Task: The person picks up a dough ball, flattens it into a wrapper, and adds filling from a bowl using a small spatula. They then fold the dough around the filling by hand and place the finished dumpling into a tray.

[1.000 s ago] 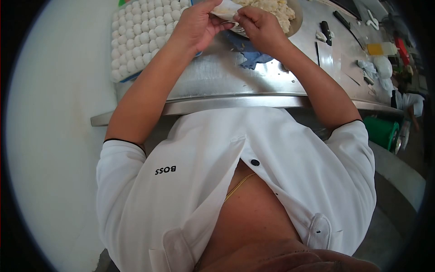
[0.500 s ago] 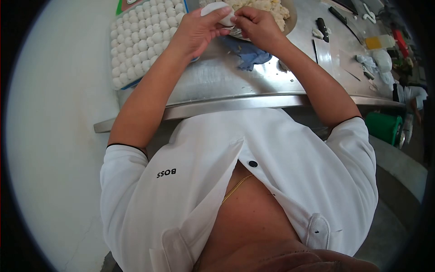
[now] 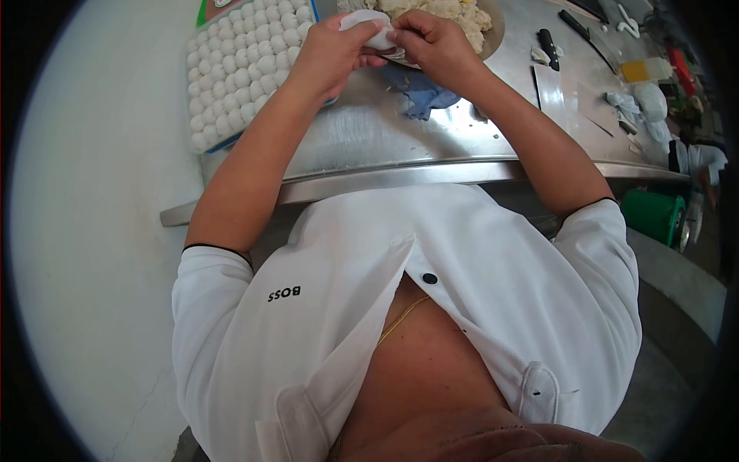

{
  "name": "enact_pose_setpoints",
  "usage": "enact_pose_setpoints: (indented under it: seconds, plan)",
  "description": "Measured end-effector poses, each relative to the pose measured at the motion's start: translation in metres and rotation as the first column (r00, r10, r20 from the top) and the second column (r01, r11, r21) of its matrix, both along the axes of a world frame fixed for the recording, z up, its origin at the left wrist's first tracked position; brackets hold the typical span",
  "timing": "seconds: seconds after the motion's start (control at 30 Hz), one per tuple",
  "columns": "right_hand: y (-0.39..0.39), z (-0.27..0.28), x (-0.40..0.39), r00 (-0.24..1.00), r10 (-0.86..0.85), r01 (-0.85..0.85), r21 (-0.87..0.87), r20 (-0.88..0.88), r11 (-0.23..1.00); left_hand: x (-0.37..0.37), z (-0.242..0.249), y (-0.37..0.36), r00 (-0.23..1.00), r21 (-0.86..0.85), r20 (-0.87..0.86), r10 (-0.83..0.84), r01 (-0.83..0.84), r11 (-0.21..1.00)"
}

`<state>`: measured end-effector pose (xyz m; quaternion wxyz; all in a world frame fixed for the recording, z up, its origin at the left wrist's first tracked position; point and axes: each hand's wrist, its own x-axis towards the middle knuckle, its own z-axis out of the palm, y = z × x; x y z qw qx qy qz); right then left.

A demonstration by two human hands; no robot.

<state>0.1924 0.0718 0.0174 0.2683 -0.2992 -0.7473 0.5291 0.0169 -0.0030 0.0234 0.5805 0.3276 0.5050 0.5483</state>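
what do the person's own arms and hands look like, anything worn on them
Both the left hand and the right hand are bare, without gloves, and no watch or bracelet shows on either wrist. The forearms are uncovered. The left sleeve and right sleeve are short and white, each with a thin black trim at its edge.

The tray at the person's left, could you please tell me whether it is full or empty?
Full where visible: rows of white pieces cover the tray.

Glossy metal counter [image 3: 369, 138]; rumpled blue cloth [image 3: 425, 96]; matt white wrapper [image 3: 368, 29].
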Motion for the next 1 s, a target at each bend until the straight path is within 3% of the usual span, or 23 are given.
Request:
enact_pose_setpoints:
  seconds: [0.07,0.13,0.27,0.33,0.53,0.63,0.87,0.93,1.0]
  plan:
    - [0.004,0.001,0.001,0.996,-0.023,0.023,0.008,0.08,1.0,0.003,-0.002,0.002,0.997,0.02,-0.077,0.032,-0.03,0.999]
    - [0.007,-0.004,0.003,0.99,0.023,-0.075,0.39,0.137,0.918,0.005,-0.002,0.001,0.995,-0.007,-0.095,0.022,-0.023,1.0]
    - [0.003,-0.004,0.001,0.997,-0.003,-0.018,0.278,0.075,0.96,0.002,0.003,-0.001,0.993,-0.029,-0.11,-0.049,0.046,0.999]
    - [0.0,0.002,0.0,0.998,0.002,-0.003,0.008,0.066,1.0,0.0,0.005,-0.002,0.99,-0.036,-0.116,-0.082,0.078,0.996]
    - [0.007,0.0,0.002,0.993,-0.009,0.013,-0.029,0.115,1.0,0.001,0.003,0.0,0.994,-0.053,-0.052,-0.097,0.094,0.994]
    - [0.012,-0.008,0.005,0.991,0.064,-0.072,0.068,0.122,0.995,0.0,0.0,-0.002,0.995,-0.035,-0.044,-0.085,0.083,0.996]
    - [0.007,-0.011,0.001,0.999,-0.012,0.0,0.26,0.044,0.966,-0.001,0.001,-0.002,0.982,-0.066,-0.118,-0.145,0.138,0.988]
    - [0.012,-0.013,0.002,0.989,0.043,-0.084,0.296,0.141,0.951,-0.001,0.0,-0.002,0.984,-0.068,-0.109,-0.144,0.137,0.988]
    - [0.012,-0.011,0.003,0.989,0.021,-0.063,0.281,0.148,0.958,-0.001,-0.002,-0.001,0.984,-0.07,-0.102,-0.144,0.137,0.988]
